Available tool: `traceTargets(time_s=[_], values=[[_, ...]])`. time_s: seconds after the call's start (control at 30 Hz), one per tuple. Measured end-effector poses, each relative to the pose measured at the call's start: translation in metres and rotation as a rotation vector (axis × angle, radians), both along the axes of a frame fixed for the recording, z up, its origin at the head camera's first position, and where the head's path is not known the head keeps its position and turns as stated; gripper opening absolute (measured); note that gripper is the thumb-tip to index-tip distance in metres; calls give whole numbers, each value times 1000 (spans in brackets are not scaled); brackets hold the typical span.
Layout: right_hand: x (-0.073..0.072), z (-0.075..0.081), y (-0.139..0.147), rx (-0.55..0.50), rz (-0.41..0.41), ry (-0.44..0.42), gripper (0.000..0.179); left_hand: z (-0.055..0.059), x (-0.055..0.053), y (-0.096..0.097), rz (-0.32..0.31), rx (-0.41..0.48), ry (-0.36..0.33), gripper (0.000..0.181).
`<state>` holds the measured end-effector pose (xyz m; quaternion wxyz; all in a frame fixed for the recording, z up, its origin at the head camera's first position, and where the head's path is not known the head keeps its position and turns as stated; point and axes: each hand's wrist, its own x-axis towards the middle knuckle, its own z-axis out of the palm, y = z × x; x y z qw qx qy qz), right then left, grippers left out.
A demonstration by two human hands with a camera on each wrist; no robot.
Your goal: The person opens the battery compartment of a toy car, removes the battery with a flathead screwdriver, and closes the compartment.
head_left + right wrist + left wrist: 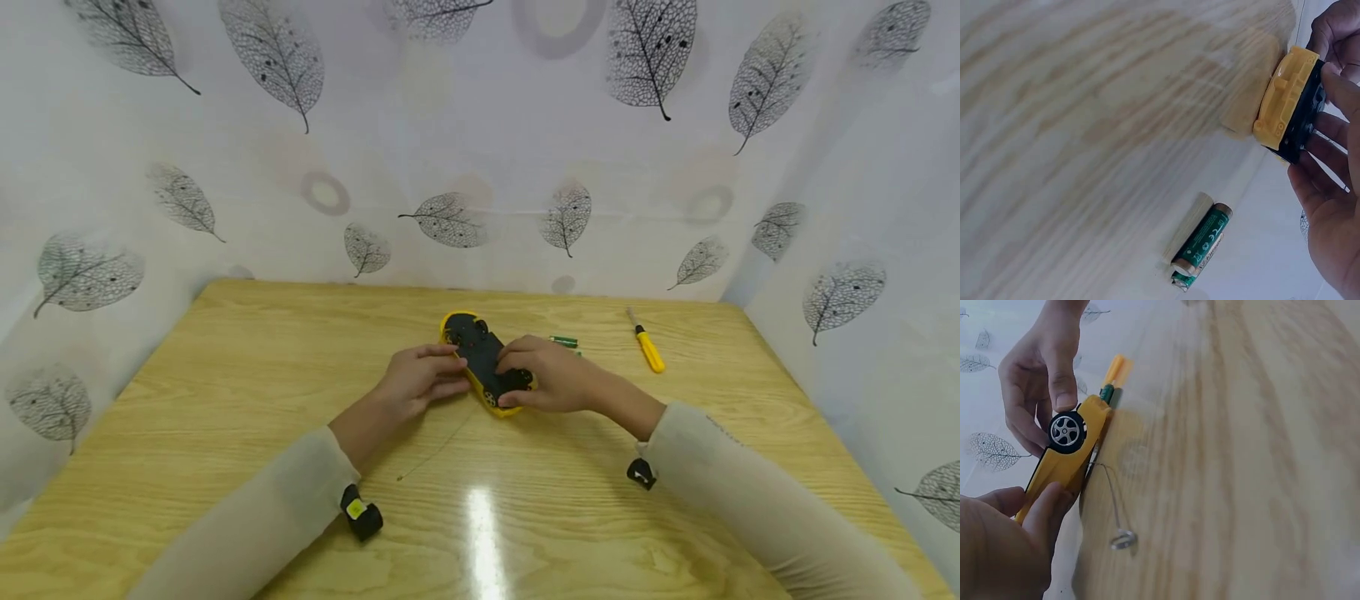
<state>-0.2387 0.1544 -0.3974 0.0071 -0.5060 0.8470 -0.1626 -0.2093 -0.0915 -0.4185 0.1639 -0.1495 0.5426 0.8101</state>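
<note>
A yellow toy car [480, 364] lies upside down on the table, its black underside facing up. My left hand [420, 379] grips the car's long side, thumb and fingers on the yellow body [1063, 467] in the left wrist view. At the other end, my right hand [551, 375] holds the car, with its thumb by a wheel [1066, 432] and its fingers over the underside. From the body, a thin wire [1112, 497] with a coiled tip runs out onto the table. The right wrist view shows the car's yellow end [1285, 97] between the right thumb and fingers.
Green batteries [1202, 239] lie on the table beyond the right hand. Farther right is a screwdriver [649, 350] with a yellow handle. The wooden table [262, 358] meets a leaf-patterned curtain [465, 150] at the back and both sides.
</note>
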Motion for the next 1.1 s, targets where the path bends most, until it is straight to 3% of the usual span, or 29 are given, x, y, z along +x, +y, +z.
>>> traceTargets(time_s=[0.17,0.3,0.37,0.5,0.63,0.77,1.1], values=[[2,0,-2,-27,16,12,39,3,3,-5,18,-62,45,40],[2,0,-3,-21,12,12,39,11,4,-14,-25,-238,140,39],[2,0,-2,-14,10,13,39,14,3,-19,-81,-385,241,36],[2,-1,-2,-14,20,28,39,20,-4,-29,-177,-735,516,27],[1,-3,-2,-14,43,39,39,21,-15,-37,-259,-1020,769,21],[1,-3,-2,-6,49,33,39,21,-28,-41,-347,-1191,965,20],[1,-1,-3,3,48,40,40,27,-46,-42,-620,-1491,1336,37]])
